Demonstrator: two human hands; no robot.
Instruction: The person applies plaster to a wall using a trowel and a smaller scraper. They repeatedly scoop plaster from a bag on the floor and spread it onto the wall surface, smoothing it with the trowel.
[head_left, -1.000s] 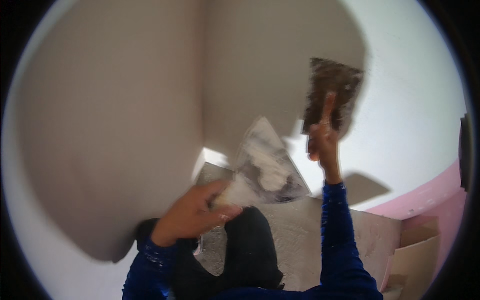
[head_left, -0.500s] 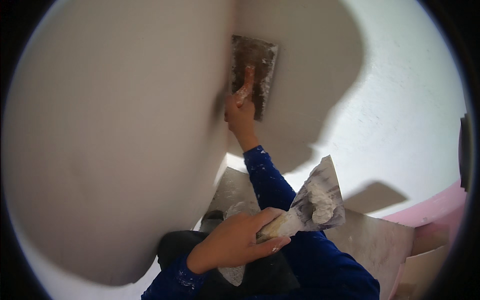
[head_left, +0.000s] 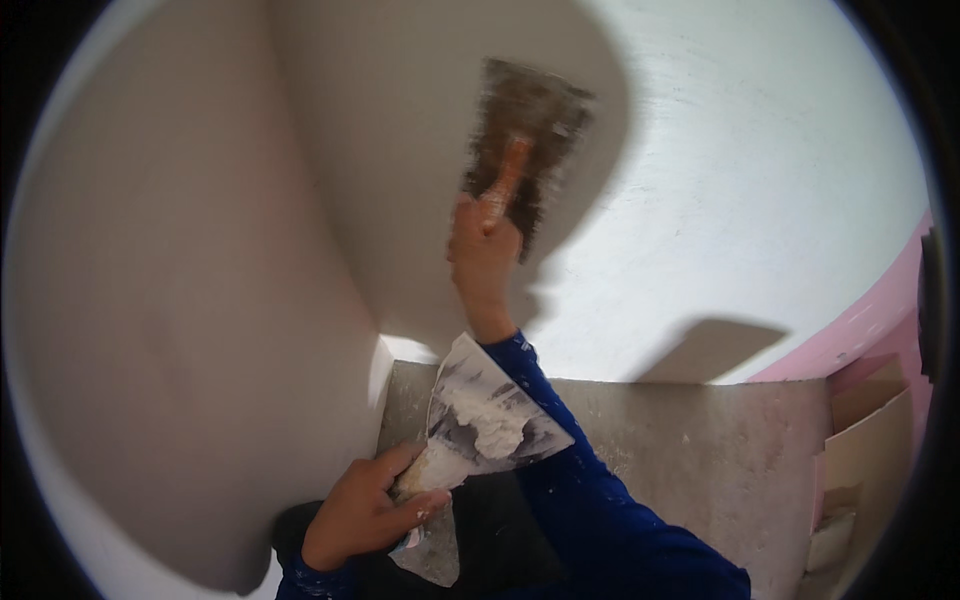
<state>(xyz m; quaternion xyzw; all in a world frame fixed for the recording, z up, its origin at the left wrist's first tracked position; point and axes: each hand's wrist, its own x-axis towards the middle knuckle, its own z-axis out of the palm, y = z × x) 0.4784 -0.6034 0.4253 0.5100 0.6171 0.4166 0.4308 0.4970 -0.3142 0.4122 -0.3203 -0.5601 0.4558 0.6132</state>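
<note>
My right hand (head_left: 485, 260) grips the orange handle of a flat plastering trowel (head_left: 535, 95), slightly blurred, held up against the pale wall (head_left: 730, 170) ahead. Smears of white plaster cover the trowel's brown metal. Lower and nearer, my left hand (head_left: 360, 515) is closed round the whitened handle of a broad putty knife (head_left: 465, 370). A lump of white plaster (head_left: 495, 425) rests on its flared blade. That blade overlaps my right sleeve in the view; whether they touch I cannot tell.
A second wall (head_left: 170, 300) rises close on my left and meets the first in a corner. Below is a stained grey floor (head_left: 720, 450). At right are a pink wall area (head_left: 875, 310) and a leaning tan board (head_left: 870, 450). Shadows fall across the pale wall.
The trowel has moved right, away from the corner, still in my right hand. My left hand has shifted left and slightly down with the loaded putty knife. The view has turned rightward.
</note>
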